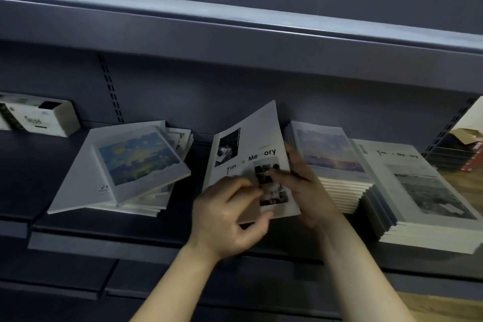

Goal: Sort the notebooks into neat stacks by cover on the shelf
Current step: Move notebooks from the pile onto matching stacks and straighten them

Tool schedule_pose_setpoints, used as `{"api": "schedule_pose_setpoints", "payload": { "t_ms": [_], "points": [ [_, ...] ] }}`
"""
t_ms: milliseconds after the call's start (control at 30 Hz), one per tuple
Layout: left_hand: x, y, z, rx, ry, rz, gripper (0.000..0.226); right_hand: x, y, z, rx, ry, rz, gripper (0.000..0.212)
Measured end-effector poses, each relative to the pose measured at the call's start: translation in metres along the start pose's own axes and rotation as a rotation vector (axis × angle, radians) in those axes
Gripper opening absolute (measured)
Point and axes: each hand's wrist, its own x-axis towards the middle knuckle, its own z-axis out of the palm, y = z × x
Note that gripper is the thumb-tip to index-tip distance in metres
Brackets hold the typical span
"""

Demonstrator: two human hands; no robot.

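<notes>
Surface: dark grey metal shelf [39, 165], with an upper shelf [235, 42] overhanging it. Grey back panel [196, 97] with a slotted upright [111, 89]. Wooden floor [449, 306] shows at lower right.

Notebook [248, 149], white "Time & Memory" cover with small dark photos, is at mid-shelf, lifted and tilted, top corner against the back panel.
- Left hand [227, 219]: fingers [243, 185] curled on the cover, thumb at the lower edge, pinching the notebook.
- Right hand [308, 188]: thumb on the cover, fingers behind the right edge, gripping it.

Surroundings:
- Left: messy pile [136, 165], top cover a blue-yellow painting, books skewed and fanned, one leaning off the side.
- Just right of the held notebook: sky stack [329, 149], stepped toward the front.
- Further right, touching it: photo stack [423, 191], same "Time & Memory" title with a grey photo.
- Far left: white box [39, 117] against the back panel.
- Far right: cardboard carton [465, 136], partly cut off by the frame.
</notes>
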Motion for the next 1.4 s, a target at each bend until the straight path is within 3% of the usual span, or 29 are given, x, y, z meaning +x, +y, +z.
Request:
{"api": "schedule_pose_setpoints", "payload": {
  "t_ms": [300,533,633,767,900,1000,1233,1400],
  "points": [
    [-0.006,-0.021,0.008,0.087,-0.084,-0.334,0.046,-0.01,-0.041,-0.05,-0.095,0.082,-0.125,0.046],
    [-0.013,-0.014,0.044,0.077,-0.356,-0.456,0.058,-0.032,-0.078,-0.102,-0.152,0.259,-0.193,0.035],
    [-0.016,-0.012,0.058,0.128,-0.452,-0.467,0.062,-0.047,-0.089,-0.128,-0.105,0.305,-0.16,0.027],
    [-0.018,-0.011,0.076,0.176,-0.534,-0.506,0.047,-0.066,-0.1,-0.164,-0.108,0.391,-0.139,0.03],
    [-0.014,-0.009,0.088,0.16,-0.503,-0.584,0.042,-0.089,-0.105,-0.202,-0.105,0.405,-0.127,0.047],
    [-0.012,-0.005,0.097,0.171,-0.478,-0.595,0.041,-0.107,-0.104,-0.225,-0.093,0.414,-0.085,0.046],
    [-0.016,-0.002,0.108,0.318,-0.546,-0.539,0.044,-0.138,-0.091,-0.265,-0.101,0.619,0.117,0.044],
    [-0.017,-0.003,0.112,0.364,-0.562,-0.526,0.044,-0.139,-0.094,-0.271,-0.395,0.71,0.23,0.037]
  ]
}}
